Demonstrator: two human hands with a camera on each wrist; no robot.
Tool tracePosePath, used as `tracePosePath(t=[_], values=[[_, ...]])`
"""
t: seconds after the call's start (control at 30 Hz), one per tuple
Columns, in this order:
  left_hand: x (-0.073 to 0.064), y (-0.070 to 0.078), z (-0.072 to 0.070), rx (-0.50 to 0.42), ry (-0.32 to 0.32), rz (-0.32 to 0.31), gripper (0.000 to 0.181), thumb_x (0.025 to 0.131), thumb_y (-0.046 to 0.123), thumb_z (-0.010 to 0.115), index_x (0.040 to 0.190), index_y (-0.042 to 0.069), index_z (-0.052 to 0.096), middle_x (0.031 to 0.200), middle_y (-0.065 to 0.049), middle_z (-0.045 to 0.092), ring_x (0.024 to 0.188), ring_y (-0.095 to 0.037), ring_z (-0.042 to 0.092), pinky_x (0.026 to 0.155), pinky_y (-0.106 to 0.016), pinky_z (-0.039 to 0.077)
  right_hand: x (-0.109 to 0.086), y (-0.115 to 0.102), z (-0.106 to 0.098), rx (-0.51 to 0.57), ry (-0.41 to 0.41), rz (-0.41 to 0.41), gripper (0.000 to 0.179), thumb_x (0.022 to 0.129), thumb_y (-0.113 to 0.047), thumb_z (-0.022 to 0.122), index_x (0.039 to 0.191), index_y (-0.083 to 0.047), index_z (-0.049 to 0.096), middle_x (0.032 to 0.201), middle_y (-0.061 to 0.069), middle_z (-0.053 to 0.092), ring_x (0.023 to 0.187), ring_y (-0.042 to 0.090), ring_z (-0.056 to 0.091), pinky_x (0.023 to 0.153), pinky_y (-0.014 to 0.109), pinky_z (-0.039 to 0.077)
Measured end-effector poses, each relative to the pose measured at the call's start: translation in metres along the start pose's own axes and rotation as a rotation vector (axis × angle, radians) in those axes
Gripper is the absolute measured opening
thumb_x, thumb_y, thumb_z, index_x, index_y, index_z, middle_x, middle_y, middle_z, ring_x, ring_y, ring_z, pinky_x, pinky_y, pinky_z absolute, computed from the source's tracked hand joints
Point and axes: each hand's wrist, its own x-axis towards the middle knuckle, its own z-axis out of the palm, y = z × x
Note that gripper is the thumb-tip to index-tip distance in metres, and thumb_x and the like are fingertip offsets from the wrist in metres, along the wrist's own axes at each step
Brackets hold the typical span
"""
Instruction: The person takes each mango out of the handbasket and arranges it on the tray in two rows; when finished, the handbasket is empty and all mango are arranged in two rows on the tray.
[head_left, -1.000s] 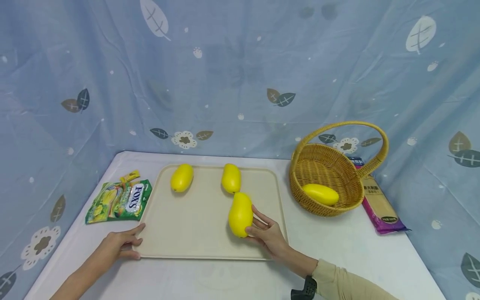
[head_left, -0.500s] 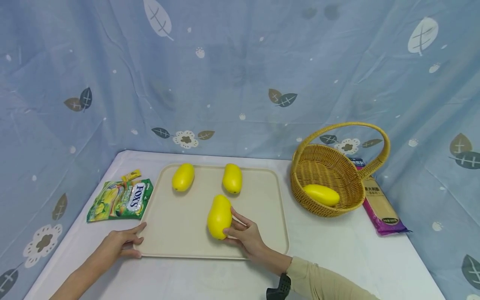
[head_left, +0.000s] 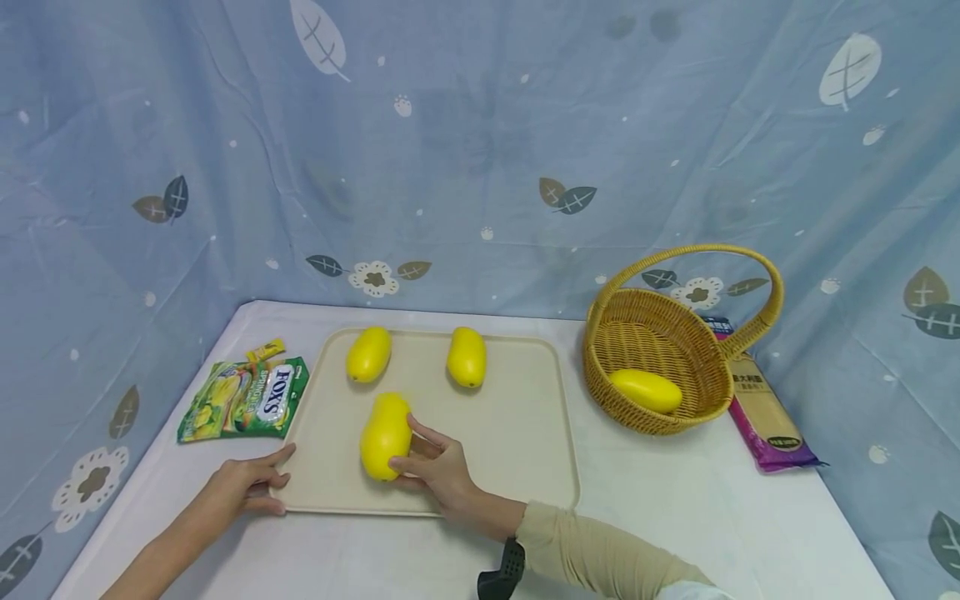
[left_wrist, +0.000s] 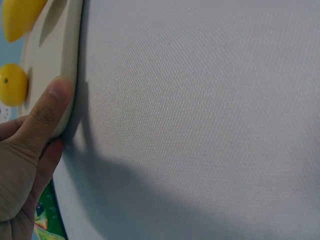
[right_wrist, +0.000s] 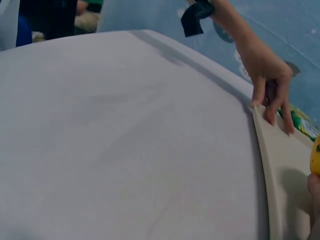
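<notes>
In the head view, my right hand (head_left: 444,477) holds a smooth yellow mango (head_left: 385,437) between thumb and fingers, over the left front part of a beige tray (head_left: 517,433). At the tray's front left corner is my left hand (head_left: 242,485). The left wrist view shows its thumb (left_wrist: 50,102) against the rim and other fingers round the corner, gripping it. Two more mangoes lie near the tray's back edge, a left mango (head_left: 368,355) and a middle mango (head_left: 467,357). Only a sliver of the held mango (right_wrist: 315,157) shows in the right wrist view.
Right of the tray stands a wicker basket (head_left: 652,333) with a tall handle and one mango (head_left: 645,390) inside. A purple-edged food packet (head_left: 768,417) lies behind it. To the left are a green candy bag (head_left: 243,400) and a small yellow sachet (head_left: 266,349).
My right hand has carried the mango leftward across the tray, away from the middle mango. My left hand has stayed at the tray corner.
</notes>
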Motion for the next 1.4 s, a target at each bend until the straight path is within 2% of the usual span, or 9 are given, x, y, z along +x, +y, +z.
tracePosePath(t=[0.17, 0.37, 0.43, 0.6, 0.73, 0.87, 1.03, 1.2, 1.4], values=[[0.000, 0.001, 0.001, -0.011, -0.011, -0.030, 0.038, 0.065, 0.034, 0.080, 0.090, 0.006, 0.074, 0.129, -0.026, 0.053, 0.105, -0.039, 0.061, 0.078, -0.032, 0.058, 0.005, 0.008, 0.025, -0.019, -0.004, -0.023, 0.064, 0.080, 0.011, 0.070, 0.138, -0.006, 0.049, 0.141, 0.016, 0.048, 0.100, 0.024, 0.067, 0.074, 0.041, 0.059], [-0.001, 0.002, 0.002, -0.004, -0.012, -0.047, 0.039, 0.063, 0.034, 0.081, 0.090, 0.006, 0.074, 0.129, -0.025, 0.055, 0.105, -0.038, 0.062, 0.080, -0.035, 0.057, 0.015, 0.016, 0.045, -0.098, 0.036, -0.030, 0.064, 0.079, 0.007, 0.074, 0.137, -0.010, 0.051, 0.137, 0.015, 0.053, 0.096, 0.019, 0.067, 0.071, 0.037, 0.060], [0.000, 0.003, 0.002, -0.001, -0.013, -0.054, 0.038, 0.063, 0.032, 0.082, 0.090, 0.006, 0.074, 0.129, -0.025, 0.055, 0.105, -0.037, 0.062, 0.080, -0.035, 0.057, 0.016, 0.016, 0.050, -0.155, 0.057, -0.035, 0.064, 0.078, 0.005, 0.076, 0.136, -0.010, 0.053, 0.133, 0.013, 0.057, 0.092, 0.017, 0.067, 0.070, 0.036, 0.061], [0.004, 0.003, 0.000, 0.003, -0.012, -0.044, 0.038, 0.063, 0.029, 0.083, 0.091, 0.006, 0.074, 0.128, -0.024, 0.055, 0.101, -0.033, 0.065, 0.081, -0.037, 0.057, 0.018, 0.009, 0.053, -0.375, 0.127, -0.053, 0.061, 0.074, -0.002, 0.082, 0.130, -0.012, 0.059, 0.124, 0.003, 0.062, 0.083, 0.010, 0.063, 0.067, 0.024, 0.060], [0.004, 0.003, -0.001, 0.000, -0.004, -0.044, 0.038, 0.063, 0.028, 0.083, 0.092, 0.005, 0.074, 0.128, -0.024, 0.056, 0.098, -0.030, 0.067, 0.081, -0.037, 0.057, 0.018, 0.003, 0.048, -0.474, 0.153, -0.063, 0.061, 0.072, -0.004, 0.083, 0.128, -0.008, 0.060, 0.122, 0.003, 0.064, 0.082, 0.008, 0.062, 0.066, 0.019, 0.058], [0.003, 0.001, -0.003, -0.003, -0.007, -0.043, 0.039, 0.063, 0.027, 0.083, 0.093, 0.002, 0.073, 0.128, -0.026, 0.055, 0.098, -0.030, 0.067, 0.080, -0.035, 0.057, 0.017, 0.003, 0.047, -0.486, 0.145, -0.066, 0.062, 0.072, -0.004, 0.083, 0.130, -0.005, 0.058, 0.124, 0.005, 0.064, 0.080, 0.006, 0.062, 0.067, 0.018, 0.058], [0.004, -0.001, -0.001, -0.037, -0.012, -0.033, 0.039, 0.065, 0.025, 0.083, 0.094, 0.001, 0.073, 0.129, -0.027, 0.054, 0.099, -0.029, 0.067, 0.081, -0.034, 0.057, 0.014, 0.008, 0.053, -0.472, 0.174, -0.082, 0.064, 0.072, -0.002, 0.082, 0.131, -0.003, 0.057, 0.125, 0.006, 0.063, 0.078, 0.007, 0.063, 0.068, 0.016, 0.057], [0.004, 0.000, 0.000, -0.012, -0.005, -0.037, 0.037, 0.063, 0.025, 0.083, 0.092, 0.003, 0.073, 0.128, -0.027, 0.055, 0.103, -0.035, 0.064, 0.081, -0.037, 0.056, 0.012, 0.013, 0.062, -0.451, 0.223, -0.097, 0.065, 0.072, 0.000, 0.082, 0.131, -0.004, 0.057, 0.122, 0.007, 0.062, 0.083, 0.010, 0.065, 0.070, 0.017, 0.057], [0.002, 0.003, 0.000, 0.008, 0.010, -0.035, 0.036, 0.063, 0.024, 0.083, 0.091, 0.004, 0.074, 0.128, -0.026, 0.055, 0.104, -0.037, 0.063, 0.081, -0.036, 0.057, 0.009, 0.015, 0.070, -0.448, 0.242, -0.117, 0.066, 0.071, 0.003, 0.081, 0.132, -0.005, 0.056, 0.123, 0.006, 0.056, 0.084, 0.010, 0.062, 0.070, 0.016, 0.057]])
